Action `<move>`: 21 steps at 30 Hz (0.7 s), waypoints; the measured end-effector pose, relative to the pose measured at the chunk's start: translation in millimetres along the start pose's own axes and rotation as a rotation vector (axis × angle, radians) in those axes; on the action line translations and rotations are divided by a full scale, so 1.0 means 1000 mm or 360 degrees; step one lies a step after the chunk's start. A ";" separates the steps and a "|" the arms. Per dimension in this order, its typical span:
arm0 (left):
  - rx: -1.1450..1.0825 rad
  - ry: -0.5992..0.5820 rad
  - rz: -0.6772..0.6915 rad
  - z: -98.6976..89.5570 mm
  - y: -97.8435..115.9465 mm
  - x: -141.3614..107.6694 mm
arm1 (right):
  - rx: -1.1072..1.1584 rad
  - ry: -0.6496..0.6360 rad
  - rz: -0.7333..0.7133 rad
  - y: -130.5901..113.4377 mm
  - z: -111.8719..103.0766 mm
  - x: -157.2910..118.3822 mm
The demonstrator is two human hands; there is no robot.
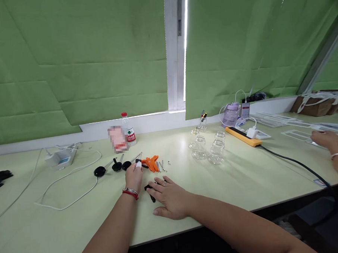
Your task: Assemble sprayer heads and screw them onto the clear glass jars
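My left hand reaches to the row of small parts, its fingers drawn together at a small black part; most of the grip is hidden from above. Close beside it lie several orange plastic pieces and metal screws. To its left rest black round cups with metal rods, one of them a black cup. My right hand lies palm down with its fingers spread. Under its fingertips a black angular piece on the table is partly covered.
Several clear glass jars stand right of centre, with a yellow power strip behind. A water bottle stands by the wall. A white cable loops on the left. Another person's hand is at far right.
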State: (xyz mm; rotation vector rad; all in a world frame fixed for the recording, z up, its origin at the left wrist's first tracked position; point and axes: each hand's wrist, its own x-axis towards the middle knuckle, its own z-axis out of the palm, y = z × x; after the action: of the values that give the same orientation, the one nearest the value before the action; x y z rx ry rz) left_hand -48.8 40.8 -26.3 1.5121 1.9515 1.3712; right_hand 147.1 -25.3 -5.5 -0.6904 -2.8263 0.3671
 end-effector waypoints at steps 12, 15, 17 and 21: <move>-0.0103 -0.0049 -0.0311 -0.006 -0.002 0.006 | 0.0025 -0.0057 0.0166 0.024 -0.013 -0.039; -0.0097 -0.0112 -0.0370 -0.003 -0.004 0.007 | 0.0020 -0.0105 0.0185 0.026 -0.016 -0.037; -0.0094 -0.0146 -0.0387 -0.001 -0.005 0.007 | 0.0016 -0.0122 0.0176 0.023 -0.017 -0.033; -0.0078 -0.0211 -0.0389 0.003 -0.004 0.005 | 0.0000 -0.0115 0.0124 0.016 -0.014 -0.025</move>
State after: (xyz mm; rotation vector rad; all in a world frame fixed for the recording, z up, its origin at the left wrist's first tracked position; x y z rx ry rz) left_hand -50.8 46.3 -29.3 1.2595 1.9314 1.1765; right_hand 178.9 -20.9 0.0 -0.8051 -2.8730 0.4134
